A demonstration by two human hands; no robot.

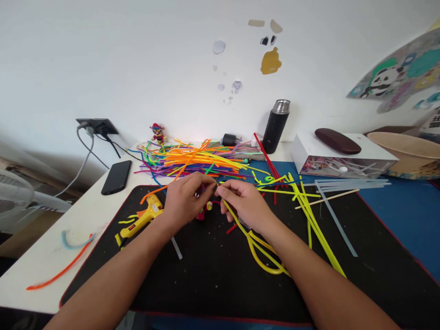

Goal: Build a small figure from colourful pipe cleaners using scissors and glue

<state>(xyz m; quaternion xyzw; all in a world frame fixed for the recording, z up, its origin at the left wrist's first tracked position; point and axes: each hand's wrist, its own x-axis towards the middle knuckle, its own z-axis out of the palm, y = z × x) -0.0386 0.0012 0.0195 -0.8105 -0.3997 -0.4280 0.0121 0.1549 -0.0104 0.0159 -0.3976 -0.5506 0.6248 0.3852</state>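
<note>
My left hand (185, 197) and my right hand (244, 204) meet over the black mat (206, 275), fingers pinched together. Both grip a yellow pipe cleaner (261, 256) that runs from my fingertips down to a loop under my right wrist. A small red and yellow piece (205, 209) lies between the hands, partly hidden. Behind them is a heap of coloured pipe cleaners (195, 160).
A yellow glue gun (144, 217) lies left of my left hand. More yellow pipe cleaners (309, 211) and clear glue sticks (337, 220) lie to the right. At the back are a phone (116, 176), a black flask (276, 126) and a white box (343, 158). An orange pipe cleaner (62, 270) lies at the table's left.
</note>
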